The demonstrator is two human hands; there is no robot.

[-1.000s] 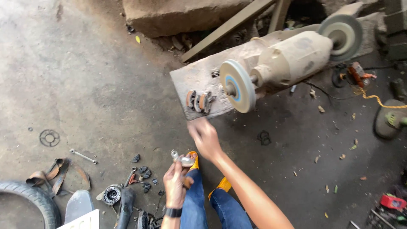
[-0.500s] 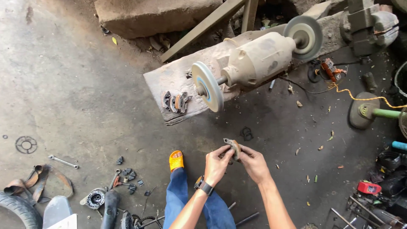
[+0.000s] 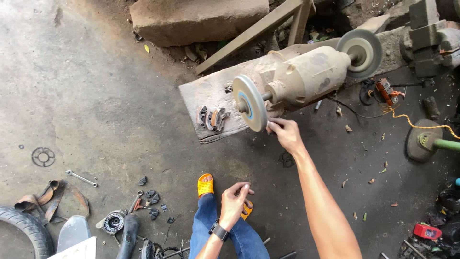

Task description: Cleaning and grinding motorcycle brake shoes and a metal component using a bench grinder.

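Bench grinder axis lower-left to upper-right, right hand beneath

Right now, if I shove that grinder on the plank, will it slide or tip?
The bench grinder looks heavy: thick motor housing, a wheel at each end. It would probably resist a push rather than slide. The wooden plank under it sits slanted, so a hard shove might rock both.

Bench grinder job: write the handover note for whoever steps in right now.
Right hand: stretched to the bench grinder, fingertips at the base beside the near grinding wheel; nothing visibly held.
Left hand: over the knee, fingers pinched; too small to tell what it holds.
Curved metal pieces lie on the wooden plank left of the wheel.
No piece is at the wheel; those on the plank are untouched.
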